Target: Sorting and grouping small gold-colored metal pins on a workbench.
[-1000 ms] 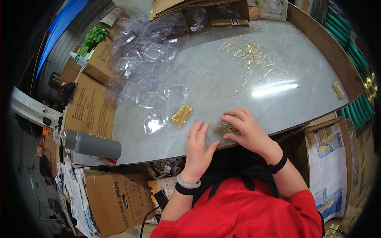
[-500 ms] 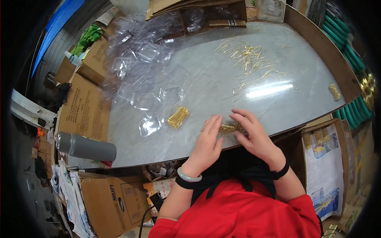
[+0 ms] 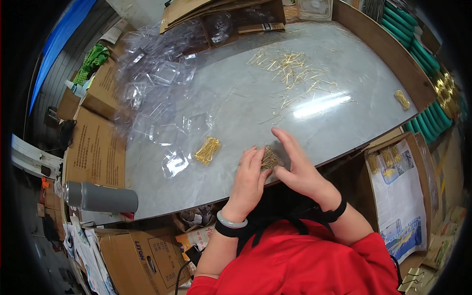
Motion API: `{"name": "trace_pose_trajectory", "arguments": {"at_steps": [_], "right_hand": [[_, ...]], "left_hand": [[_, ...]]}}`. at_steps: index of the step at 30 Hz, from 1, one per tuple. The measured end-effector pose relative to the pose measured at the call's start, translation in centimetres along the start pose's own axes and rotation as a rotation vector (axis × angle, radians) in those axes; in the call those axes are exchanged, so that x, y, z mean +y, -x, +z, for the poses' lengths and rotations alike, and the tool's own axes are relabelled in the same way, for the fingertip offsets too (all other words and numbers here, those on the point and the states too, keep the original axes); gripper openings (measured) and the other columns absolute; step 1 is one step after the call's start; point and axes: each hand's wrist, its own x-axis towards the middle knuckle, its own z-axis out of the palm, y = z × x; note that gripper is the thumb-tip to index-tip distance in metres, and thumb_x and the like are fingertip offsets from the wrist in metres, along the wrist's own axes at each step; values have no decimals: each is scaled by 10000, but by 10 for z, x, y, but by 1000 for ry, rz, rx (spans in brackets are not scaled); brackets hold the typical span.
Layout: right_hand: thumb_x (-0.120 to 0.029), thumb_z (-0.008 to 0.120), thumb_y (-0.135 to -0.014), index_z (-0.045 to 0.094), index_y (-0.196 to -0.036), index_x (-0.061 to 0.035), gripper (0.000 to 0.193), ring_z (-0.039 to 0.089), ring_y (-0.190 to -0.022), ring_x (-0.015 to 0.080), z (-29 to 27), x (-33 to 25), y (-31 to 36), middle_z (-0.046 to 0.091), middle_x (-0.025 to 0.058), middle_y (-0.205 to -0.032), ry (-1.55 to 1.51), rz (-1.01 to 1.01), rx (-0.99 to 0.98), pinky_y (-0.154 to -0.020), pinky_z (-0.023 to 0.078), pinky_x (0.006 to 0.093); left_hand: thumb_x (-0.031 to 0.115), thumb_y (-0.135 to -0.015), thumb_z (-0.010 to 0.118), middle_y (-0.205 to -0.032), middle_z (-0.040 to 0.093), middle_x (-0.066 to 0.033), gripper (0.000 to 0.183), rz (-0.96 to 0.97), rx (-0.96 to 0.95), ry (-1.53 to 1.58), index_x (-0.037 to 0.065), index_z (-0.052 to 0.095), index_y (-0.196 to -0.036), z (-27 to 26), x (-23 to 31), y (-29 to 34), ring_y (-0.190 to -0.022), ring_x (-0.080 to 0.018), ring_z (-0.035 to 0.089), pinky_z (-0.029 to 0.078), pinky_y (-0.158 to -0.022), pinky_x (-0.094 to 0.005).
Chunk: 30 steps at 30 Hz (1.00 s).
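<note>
- A small bundle of gold pins [image 3: 270, 158] is pinched between both hands at the near table edge [image 3: 206, 201].
- The left hand [image 3: 250, 180] closes on it from the left; the right hand [image 3: 298, 169] from the right, index finger extended far.
- The bundle's long axis cannot be told.
- A second gold bundle [image 3: 207, 150] lies left, nearer the left hand.

Grey cylinder flask [image 3: 102, 197] at counter [image 3: 236, 98] left edge; clear plastic trays [image 3: 157, 83] piled far-left; cardboard boxes [image 3: 96, 142] alongside; green tubes [image 3: 418, 44] right.
</note>
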Motion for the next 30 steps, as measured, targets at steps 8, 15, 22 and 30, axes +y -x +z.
{"name": "trace_pose_trajectory", "arguments": {"at_steps": [8, 15, 22, 30], "right_hand": [[-36, 752, -806, 577, -1329, -31, 551, 563, -1176, 359, -29, 11, -1, 633, 143, -1212, 271, -57, -100, -1014, 465, 450], [-63, 753, -807, 690, -1049, -74, 250, 573, -1153, 314, -28, 5, 18, 647, 87, -1172, 498, -176, 13, -997, 466, 442], [-48, 736, -812, 682, -1058, -56, 253, 575, -1129, 316, -13, 3, 18, 649, 90, -1158, 574, -140, 113, -997, 455, 454], [27, 542, -890, 446, -1432, 38, 550, 420, -1375, 445, 13, -6, 18, 416, 269, -1495, 146, 49, 141, -1167, 343, 464]], "left_hand": [[4, -900, 683, -1328, 591, -223, 447, 8, 38, 43, 7, 586, -1337, -2, -3, 1, -1233, -400, 578, 439, -1088, -461], [27, -929, 662, -1405, 530, -239, 432, -35, 122, -113, -13, 568, -1349, 7, 4, 1, -1339, -426, 486, 398, -1123, -483], [31, -946, 638, -1462, 455, -276, 469, 58, -14, -197, -23, 521, -1397, -1, -4, -9, -1411, -470, 394, 377, -1130, -505], [19, -936, 643, -1310, 500, -300, 353, -119, 82, -96, -52, 559, -1272, 7, 7, -1, -1276, -461, 500, 457, -1038, -469]]}}
